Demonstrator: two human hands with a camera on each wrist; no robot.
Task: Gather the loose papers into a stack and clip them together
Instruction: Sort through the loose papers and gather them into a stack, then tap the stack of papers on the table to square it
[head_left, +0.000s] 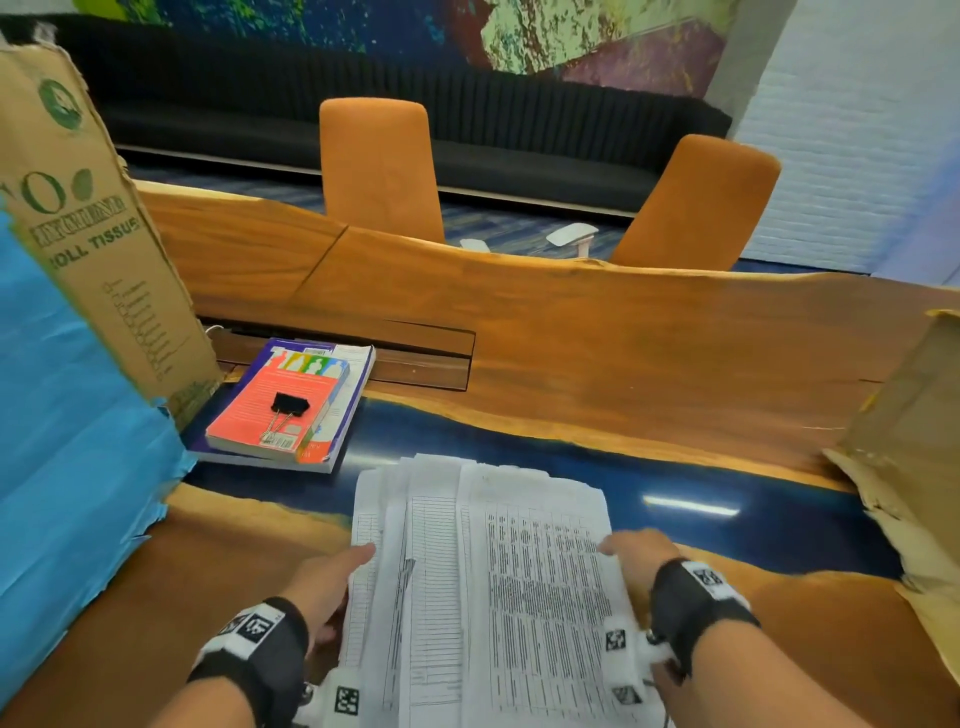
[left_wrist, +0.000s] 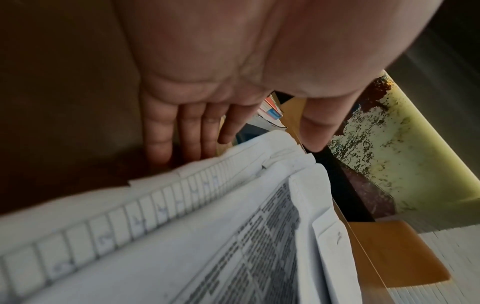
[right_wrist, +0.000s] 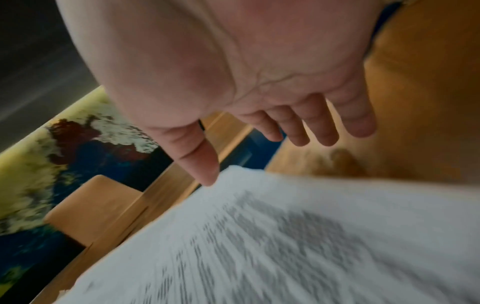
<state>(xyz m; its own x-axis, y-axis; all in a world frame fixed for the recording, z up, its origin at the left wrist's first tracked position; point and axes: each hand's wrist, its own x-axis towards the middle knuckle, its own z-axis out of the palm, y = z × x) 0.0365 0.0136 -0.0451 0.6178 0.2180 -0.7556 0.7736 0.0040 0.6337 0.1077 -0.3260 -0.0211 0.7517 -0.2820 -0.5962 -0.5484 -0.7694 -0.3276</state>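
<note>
Several printed sheets (head_left: 483, 587) lie fanned in an uneven pile on the table's near edge. My left hand (head_left: 332, 582) is at the pile's left edge, thumb on the top of the outer sheet. In the left wrist view the fingers (left_wrist: 189, 127) run straight beside the papers (left_wrist: 207, 236). My right hand (head_left: 636, 556) presses the pile's right edge with straight, spread fingers (right_wrist: 322, 127), its thumb tip touching the paper (right_wrist: 285, 236). A black binder clip (head_left: 288, 408) lies on a red book, far left of the papers.
Two stacked books (head_left: 317, 431) sit left of the pile. A tall cardboard box (head_left: 98, 249) and blue sheet (head_left: 67, 441) stand at the left, torn cardboard (head_left: 914, 441) at the right. Two orange chairs (head_left: 379, 166) are behind the wood-and-blue table (head_left: 623, 353).
</note>
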